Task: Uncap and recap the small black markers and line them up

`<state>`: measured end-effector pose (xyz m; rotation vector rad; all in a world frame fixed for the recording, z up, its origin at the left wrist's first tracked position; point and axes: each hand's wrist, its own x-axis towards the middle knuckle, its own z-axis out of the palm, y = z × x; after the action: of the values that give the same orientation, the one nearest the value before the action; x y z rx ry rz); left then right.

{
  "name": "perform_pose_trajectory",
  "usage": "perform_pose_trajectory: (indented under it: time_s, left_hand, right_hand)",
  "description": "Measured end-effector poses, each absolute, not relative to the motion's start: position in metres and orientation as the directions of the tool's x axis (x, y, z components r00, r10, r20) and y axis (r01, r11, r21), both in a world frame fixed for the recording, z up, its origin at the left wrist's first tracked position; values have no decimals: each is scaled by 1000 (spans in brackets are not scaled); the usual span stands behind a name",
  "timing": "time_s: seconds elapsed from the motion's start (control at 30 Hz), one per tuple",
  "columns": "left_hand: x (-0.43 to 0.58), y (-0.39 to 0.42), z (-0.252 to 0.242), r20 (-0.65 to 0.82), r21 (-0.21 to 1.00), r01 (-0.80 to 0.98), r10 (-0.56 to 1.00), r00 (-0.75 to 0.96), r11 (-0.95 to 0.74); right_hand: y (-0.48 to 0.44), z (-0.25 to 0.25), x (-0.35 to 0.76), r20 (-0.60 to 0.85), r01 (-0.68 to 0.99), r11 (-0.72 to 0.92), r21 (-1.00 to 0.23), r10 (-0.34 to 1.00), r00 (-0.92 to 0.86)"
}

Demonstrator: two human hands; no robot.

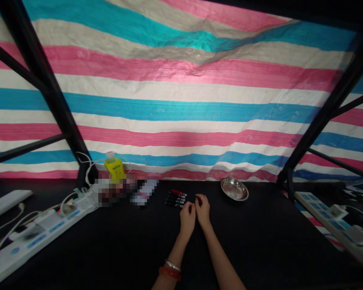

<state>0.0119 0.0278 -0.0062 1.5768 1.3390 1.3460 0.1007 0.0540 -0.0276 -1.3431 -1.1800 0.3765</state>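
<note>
My left hand (188,219) is over the black table with its fingers curled together, just in front of a short stack of pens. My right hand (203,209) is close beside it, fingers bent toward the left hand; the two almost touch. Whatever may be between the fingertips is too small to make out. The pens lie side by side: several black pens (174,200) and a red one (178,192) at the far end. To the right, a round shiny metal dish (234,189) sits near the back of the table.
A yellow-labelled bottle (114,167) stands at the back left beside blurred items. A white power strip (48,231) with plugs and cables runs along the left; another power strip (329,221) lies right. Black frame posts (53,92) and a striped plastic sheet (181,92) enclose the table.
</note>
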Motion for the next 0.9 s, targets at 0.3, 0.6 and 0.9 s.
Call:
perform_pose_trajectory:
  time_s: [0.3,0.6,0.9]
  left_hand:
    - [6,30,-7,218,935,279,975,30,-218]
    - [6,28,-6,181,964,204,983,-26,-172]
    - [7,32,-14,182,974,147,982,-56,-172]
  right_hand:
    - [62,-25,98,432,519,197,-831,817,382]
    - [86,7,91,258,698,23,-715,937,234]
    - [90,-7,96,356,500,168,-850,882,309]
